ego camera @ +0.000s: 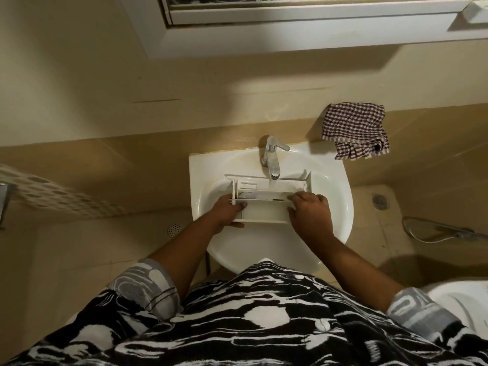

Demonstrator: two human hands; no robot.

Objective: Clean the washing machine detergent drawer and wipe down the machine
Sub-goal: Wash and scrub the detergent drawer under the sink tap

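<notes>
A white plastic detergent drawer lies across the basin of a white sink, right under the chrome tap. A thin stream of water appears to run from the spout into the drawer's back compartments. My left hand grips the drawer's left end, thumb curled inside the front compartment. My right hand holds the right end, fingers curled over its edge. A brown-and-white checked cloth lies crumpled on the ledge behind the sink's right corner.
A tiled wall and the underside of a mirror cabinet rise behind the sink. A perforated white basket juts in from the left. Floor drains and a spray hose lie to the right, with a toilet rim at lower right.
</notes>
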